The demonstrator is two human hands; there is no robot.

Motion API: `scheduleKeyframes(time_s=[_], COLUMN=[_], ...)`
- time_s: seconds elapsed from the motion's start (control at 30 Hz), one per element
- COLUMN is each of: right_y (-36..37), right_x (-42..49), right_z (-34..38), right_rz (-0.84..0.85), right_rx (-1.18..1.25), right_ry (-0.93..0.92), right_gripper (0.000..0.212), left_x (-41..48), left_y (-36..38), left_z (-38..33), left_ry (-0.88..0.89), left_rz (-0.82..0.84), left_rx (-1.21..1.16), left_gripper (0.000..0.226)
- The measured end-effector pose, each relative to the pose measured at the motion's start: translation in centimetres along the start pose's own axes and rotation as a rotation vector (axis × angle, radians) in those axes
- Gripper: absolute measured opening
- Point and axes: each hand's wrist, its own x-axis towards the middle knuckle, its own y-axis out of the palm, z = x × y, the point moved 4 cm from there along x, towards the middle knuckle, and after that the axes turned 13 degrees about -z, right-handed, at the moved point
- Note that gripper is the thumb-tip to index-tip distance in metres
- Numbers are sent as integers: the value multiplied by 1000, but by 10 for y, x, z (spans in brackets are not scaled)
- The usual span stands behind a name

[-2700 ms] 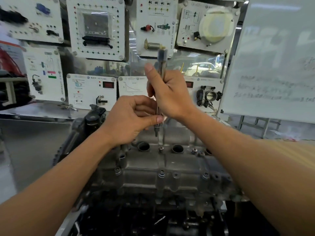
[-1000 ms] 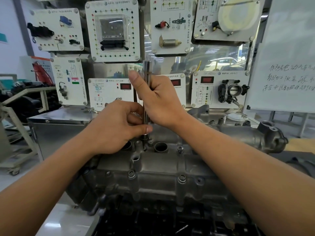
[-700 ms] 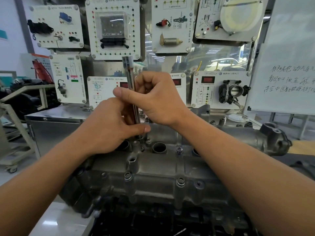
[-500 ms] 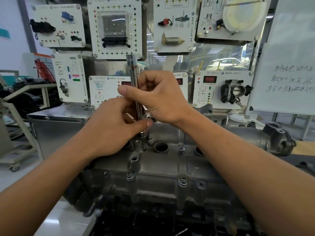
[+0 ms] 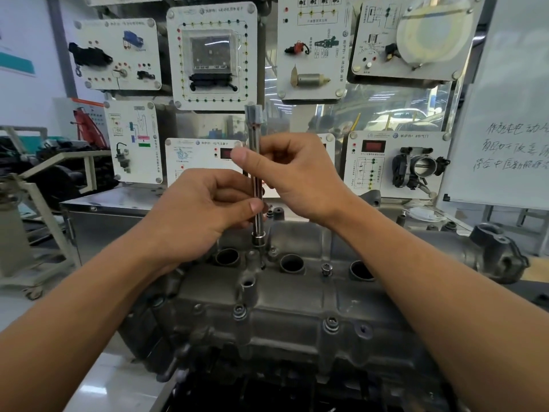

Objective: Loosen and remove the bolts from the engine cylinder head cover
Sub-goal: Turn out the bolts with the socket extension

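**Bar held in both grips over the cover**

The bar [image 5: 255,173] is grasped by both grips. Low on its shaft it is pinched by the left grip [image 5: 202,215], with the thumb tip pressed to the metal and the fingers curled behind. Higher up it is clasped by the right grip [image 5: 300,176], whose fingers are curled round the shaft while one digit is laid across it, pointing left. The bar is held nearly upright, its top leaning slightly left, and its square head is seen clear above both grips. The socket [image 5: 259,239] at its lower end is held just above the cover, between the left and middle wells. Whether a bolt is caught in it cannot be told.

The cover [image 5: 297,301] is seen below the forearms, grey and grimy. Three round wells [image 5: 292,263] are set in a row along its top. Between the middle and right wells a bolt [image 5: 326,268] is seen raised out of its hole. A second bolt head [image 5: 272,253] is seen just right of the socket. Two seated bolts [image 5: 331,324] are seen on the near flank, well apart.

Behind the engine, white panels [image 5: 212,55] are mounted on a wall. A throttle body [image 5: 419,168] is fixed to the lower right one. A whiteboard [image 5: 511,99] with handwriting is seen at far right, and a steel cabinet [image 5: 98,215] at left.
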Motion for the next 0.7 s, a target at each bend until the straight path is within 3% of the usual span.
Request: scheduleKeyframes(time_s=[0.2,0.37,0.5,0.7], right_y=[-3,-3,-2,-4], right_x=[3,3,2,3], right_z=[-5,-1,-1,-3], right_rz=[-46,11,34,23], right_rx=[-1,11,61,78], right_ry=[2,19,109,19], right_gripper=[25,38,26,25], left_x=[3,1,0,0], left_y=[-2,1,1,1], left_z=[0,0,-2,-2], left_ry=[42,17,25,26], left_rz=[-42,58,110,39], left_rx=[83,62,42,70], left_gripper=[38,16,23,22])
